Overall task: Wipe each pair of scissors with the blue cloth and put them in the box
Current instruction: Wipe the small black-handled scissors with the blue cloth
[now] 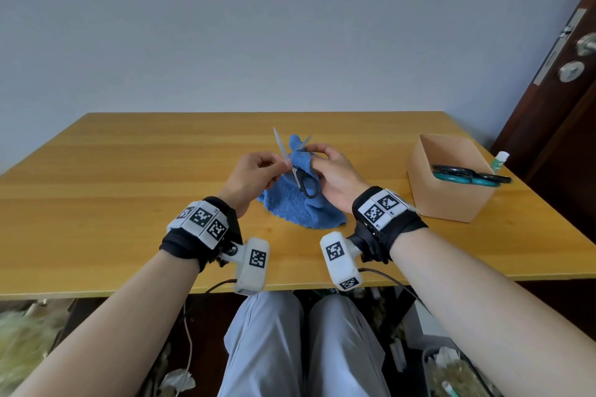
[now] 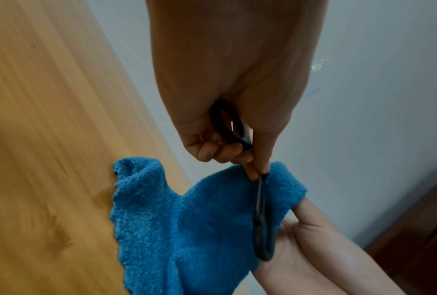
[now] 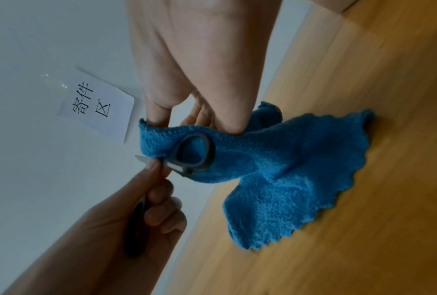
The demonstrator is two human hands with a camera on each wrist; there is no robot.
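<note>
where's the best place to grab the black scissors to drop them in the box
Take the black scissors by the free handle loop, coming from the near side below the blue cloth. The blades are spread open and point away, one held in the cloth by the right hand; the left hand already holds the other loop.

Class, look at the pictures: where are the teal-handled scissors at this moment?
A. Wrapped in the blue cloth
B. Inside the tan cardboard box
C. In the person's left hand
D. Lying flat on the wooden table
B: the teal-handled scissors sit inside the tan cardboard box, handles poking over its rim.
</note>
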